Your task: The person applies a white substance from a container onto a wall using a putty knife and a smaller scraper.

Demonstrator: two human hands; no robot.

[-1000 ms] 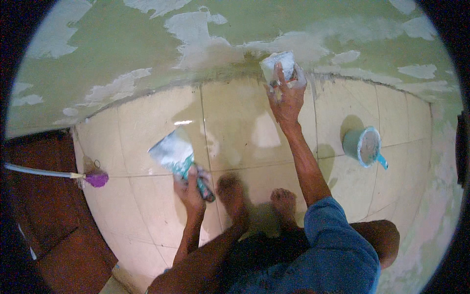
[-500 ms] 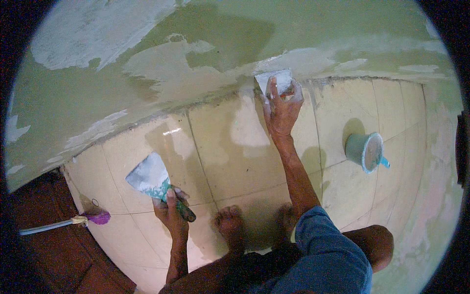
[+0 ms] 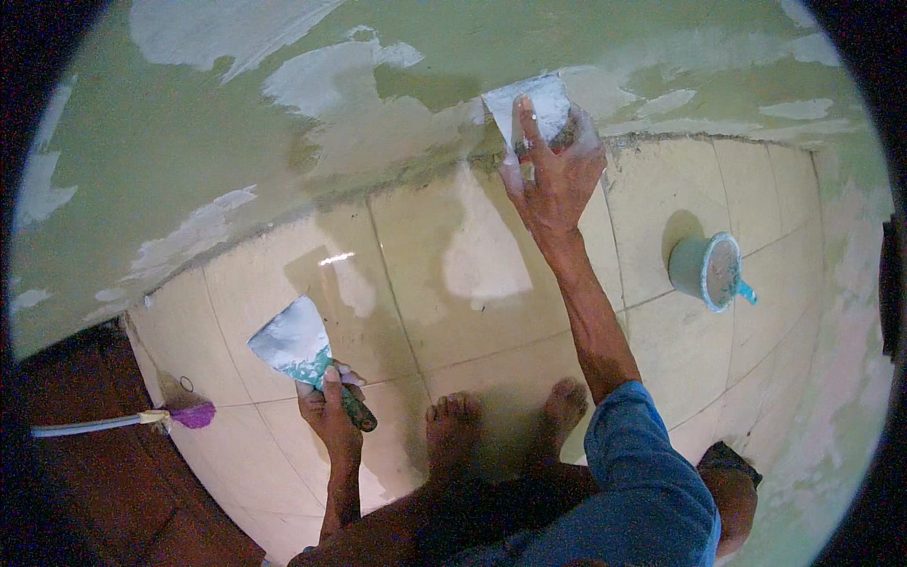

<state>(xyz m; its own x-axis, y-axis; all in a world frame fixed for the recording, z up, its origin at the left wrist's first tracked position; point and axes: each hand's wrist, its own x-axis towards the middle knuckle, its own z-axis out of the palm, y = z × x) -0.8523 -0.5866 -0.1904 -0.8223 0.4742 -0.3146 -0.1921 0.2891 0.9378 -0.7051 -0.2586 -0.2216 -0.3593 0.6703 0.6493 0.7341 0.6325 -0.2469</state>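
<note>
In my left hand [image 3: 331, 416] is a putty knife [image 3: 291, 338] with a wide, white-smeared blade and a dark green handle. The fingers wrap the handle, and the blade points up and left above the floor. My right hand [image 3: 562, 184] grips a flat scraper [image 3: 529, 106] against the lower part of the wall [image 3: 444, 90], one finger pressed along its whitish blade. A bit of red shows under the palm; the rest of that scraper's grip is hidden. The green wall carries pale patches of filler, several of them near the blade.
A teal pot [image 3: 706, 269] of greyish paste with a blue handle stands on the tiled floor [image 3: 453, 331] at the right. A purple-tipped object on a pale rod [image 3: 90, 427] lies at left beside dark red-brown boards [image 3: 94, 482]. My bare feet [image 3: 453, 425] are below.
My right hand has moved the scraper higher on the wall, away from the floor joint. My left hand with the putty knife stays nearly still. The view has shifted slightly.
</note>
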